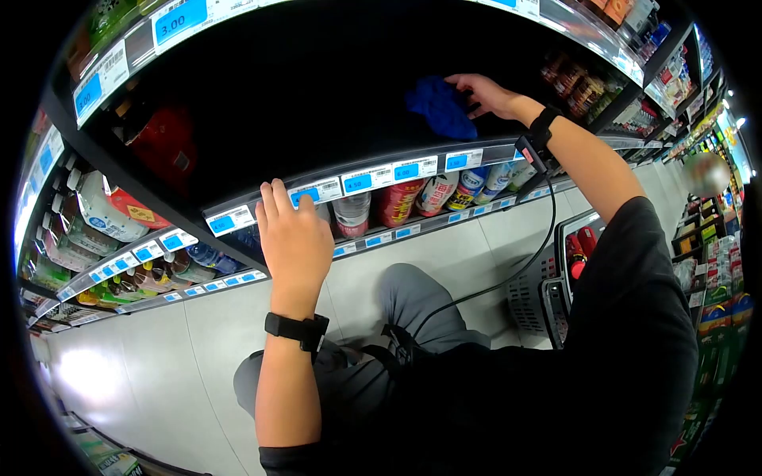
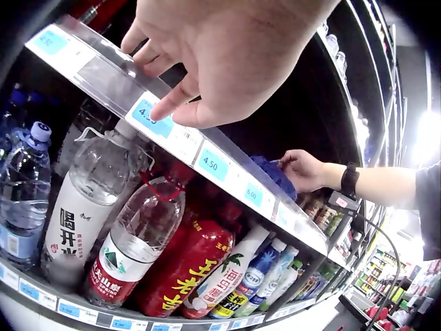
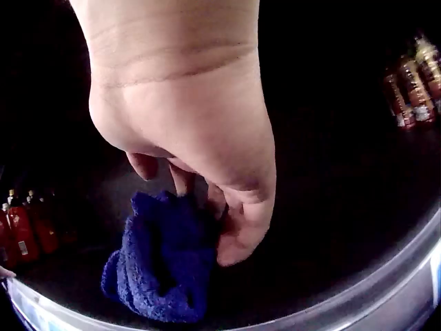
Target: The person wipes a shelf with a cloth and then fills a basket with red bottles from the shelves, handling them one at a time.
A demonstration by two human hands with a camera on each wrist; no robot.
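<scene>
A crumpled blue cloth (image 1: pixel 441 109) lies on the dark shelf (image 1: pixel 302 103), close behind its front edge. My right hand (image 1: pixel 486 95) holds the cloth from above; in the right wrist view the fingers of that hand (image 3: pixel 193 131) bend into the bunched cloth (image 3: pixel 165 269). Farther left, my left hand (image 1: pixel 294 242) rests at the shelf's front lip with its fingers extended. The left wrist view shows this hand (image 2: pixel 227 62) over the price tag strip (image 2: pixel 210 165), fingertips right at a 4.50 tag.
Bottles, among them a red one (image 2: pixel 189 262) and a clear one (image 2: pixel 131 241), line the shelf below. Red bottles (image 3: pixel 31 227) and brown bottles (image 3: pixel 413 89) flank the dark shelf. A grey basket (image 1: pixel 536 293) stands on the floor at right, and a black cable (image 1: pixel 508 282) hangs from my right wrist.
</scene>
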